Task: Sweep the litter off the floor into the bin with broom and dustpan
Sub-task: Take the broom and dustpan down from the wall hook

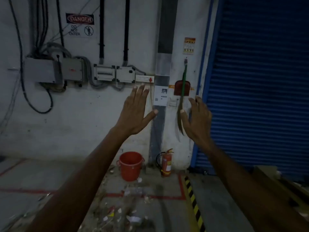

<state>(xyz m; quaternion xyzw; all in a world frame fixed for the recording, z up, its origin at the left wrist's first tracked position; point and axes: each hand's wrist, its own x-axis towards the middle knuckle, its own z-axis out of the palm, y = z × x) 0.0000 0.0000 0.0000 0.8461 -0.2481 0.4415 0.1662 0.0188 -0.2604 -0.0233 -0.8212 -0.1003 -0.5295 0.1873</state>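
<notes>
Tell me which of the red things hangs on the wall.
The red dustpan, behind the green-handled broom. The red bucket and fire extinguisher stand on the floor.

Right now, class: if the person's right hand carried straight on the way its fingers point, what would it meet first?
Probably the green-handled broom hanging on the wall, over the red dustpan. The right hand is open, fingers pointing up towards it; depth is unclear.

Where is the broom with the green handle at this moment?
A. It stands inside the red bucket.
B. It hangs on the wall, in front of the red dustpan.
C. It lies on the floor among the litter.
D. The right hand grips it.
B: the broom hangs on the wall across the red dustpan; both hands are open and hold nothing.
</notes>
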